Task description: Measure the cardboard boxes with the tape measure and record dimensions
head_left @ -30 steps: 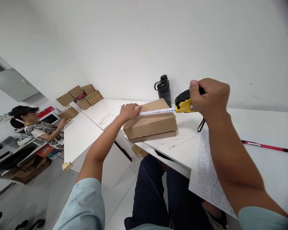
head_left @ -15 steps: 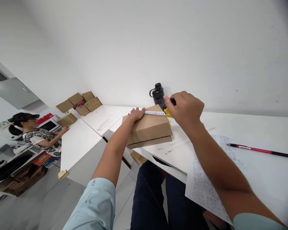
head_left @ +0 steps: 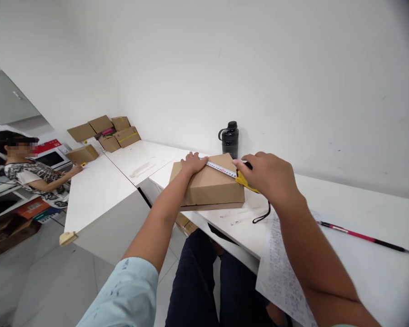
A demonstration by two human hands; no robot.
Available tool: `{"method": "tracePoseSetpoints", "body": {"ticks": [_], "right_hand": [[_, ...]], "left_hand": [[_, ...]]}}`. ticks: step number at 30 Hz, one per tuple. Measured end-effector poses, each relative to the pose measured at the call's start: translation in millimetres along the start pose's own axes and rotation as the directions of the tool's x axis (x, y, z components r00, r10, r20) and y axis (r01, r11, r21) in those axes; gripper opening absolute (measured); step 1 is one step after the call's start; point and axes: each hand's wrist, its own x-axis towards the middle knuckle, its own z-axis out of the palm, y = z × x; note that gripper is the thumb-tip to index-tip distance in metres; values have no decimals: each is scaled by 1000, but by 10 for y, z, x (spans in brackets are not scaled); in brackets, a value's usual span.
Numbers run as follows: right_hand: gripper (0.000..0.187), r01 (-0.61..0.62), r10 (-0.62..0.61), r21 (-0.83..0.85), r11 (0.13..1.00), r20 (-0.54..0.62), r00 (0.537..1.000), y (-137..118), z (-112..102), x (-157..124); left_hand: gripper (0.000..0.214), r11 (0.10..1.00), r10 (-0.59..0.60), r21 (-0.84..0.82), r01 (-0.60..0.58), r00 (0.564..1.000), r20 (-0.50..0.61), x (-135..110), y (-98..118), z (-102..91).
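A closed brown cardboard box (head_left: 213, 194) rests on the white table. My left hand (head_left: 192, 165) lies on its top toward the far left, fingers spread, the thumb beside the end of the drawn-out measuring blade (head_left: 221, 170). The blade runs slantwise across the box top to the right. At the box's right side my right hand (head_left: 271, 175) is closed around a yellow and black tape measure (head_left: 246, 182), partly covered by the fingers. A black wrist strap (head_left: 262, 216) hangs from it onto the table. Whether the left thumb pins the blade is unclear.
Behind the box stands a black bottle (head_left: 230, 140). A written sheet (head_left: 279, 272) and a red-black pen (head_left: 364, 237) lie under and beyond my right forearm. Several cartons (head_left: 126, 136) are stacked far left, near another person (head_left: 37, 177) at the adjoining table (head_left: 98, 186).
My right hand has moved down and nearer with the tape measure, so the blade now slants across the box top. The strap has come into sight. The camera view has shifted.
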Motion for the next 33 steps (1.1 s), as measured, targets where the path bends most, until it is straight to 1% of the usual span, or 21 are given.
{"method": "tracePoseSetpoints", "body": {"ticks": [2,4,6,8,11,14,16,20,23,26,29,31,33], "right_hand": [[47,64,-62,-20,998,73,995,17,-19,1],[47,93,-91,-13,996,115,989,52,-31,11],[48,94,-99,37,995,162,982,110,-44,16],[53,83,-109,129,988,210,972,186,-57,9],[58,74,-134,249,966,235,963,302,-76,-17],[58,72,-145,298,952,234,961,377,-99,-27],[60,39,-121,305,952,254,960,402,-119,-17],[66,-130,25,297,946,333,943,427,-160,18],[67,-196,88,299,934,340,936,419,-173,34],[65,-197,92,299,934,331,939,377,-187,36],[66,-180,84,285,941,320,944,320,-233,2],[67,-167,75,256,952,334,940,280,-285,-62],[63,-121,37,222,968,350,936,233,-340,-166]], "left_hand": [[71,1000,10,-23,-10,1000,-9,-18,1,-2],[68,999,7,-38,-8,1000,-21,-24,-3,3],[66,999,-4,-47,2,999,-34,-20,-12,16],[65,999,-13,-54,10,999,-45,-14,-21,32],[63,998,-11,-66,7,999,-51,-19,-20,37],[61,998,-8,-65,5,999,-42,-43,5,13],[60,998,-5,-61,3,999,-32,-60,27,-7],[58,998,5,-63,-7,1000,-25,-69,52,-8],[59,997,15,-74,-18,999,-39,-60,39,18],[59,993,33,-114,-39,998,-51,-67,20,24],[62,986,31,-163,-45,995,-90,-96,20,-1],[59,979,31,-198,-55,992,-120,-121,29,-24],[55,965,48,-247,-81,989,-137,-145,37,-42]]}}
